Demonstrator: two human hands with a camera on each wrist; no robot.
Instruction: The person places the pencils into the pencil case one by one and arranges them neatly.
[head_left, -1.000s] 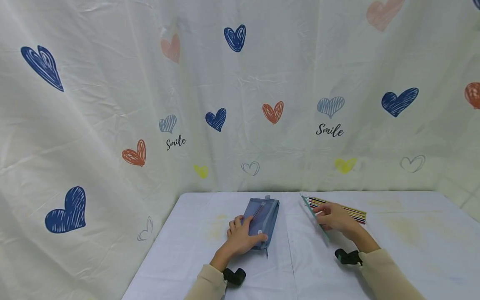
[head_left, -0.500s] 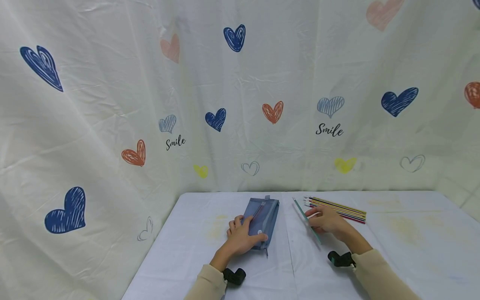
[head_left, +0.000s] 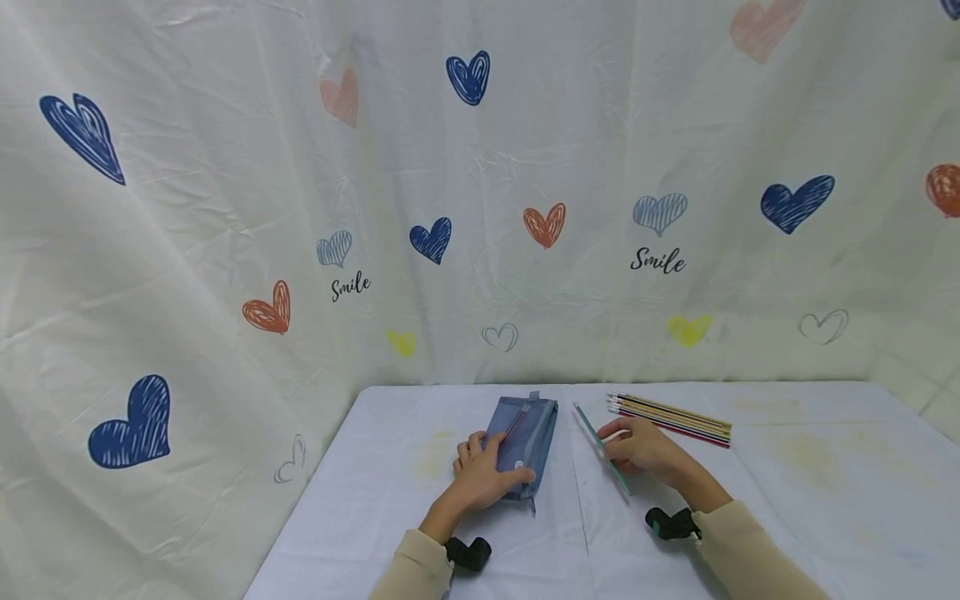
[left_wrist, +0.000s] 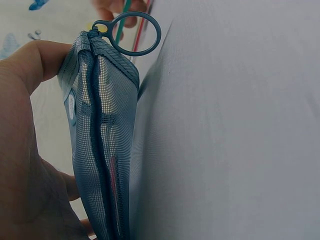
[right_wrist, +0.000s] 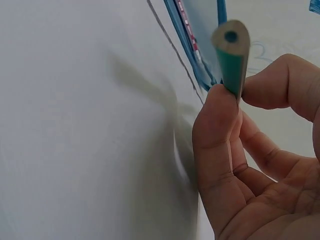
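Note:
A blue mesh pencil case (head_left: 534, 425) lies on the table, a reddish slim item visible through its mesh. My left hand (head_left: 480, 475) rests across its near part, thumb towards the right edge and fingers spread to the left. In the left wrist view, the zip (left_wrist: 95, 115) runs closed along the side, ending in a ring pull (left_wrist: 159, 37). Just right of the case, my right hand (head_left: 637, 450) pinches a green pencil (head_left: 600, 446) between thumb and fingers. The flat end of the green pencil (right_wrist: 232, 55) faces the right wrist camera.
Several striped pencils (head_left: 675, 419) lie side by side at the back right, beyond my right hand. White cloth covers the table (head_left: 810, 500). A white curtain (head_left: 570, 150) printed with hearts hangs behind the table's far edge.
My right hand has carried the green pencil left, away from the striped pencils and nearer the pencil case. The left hand and the case have stayed put.

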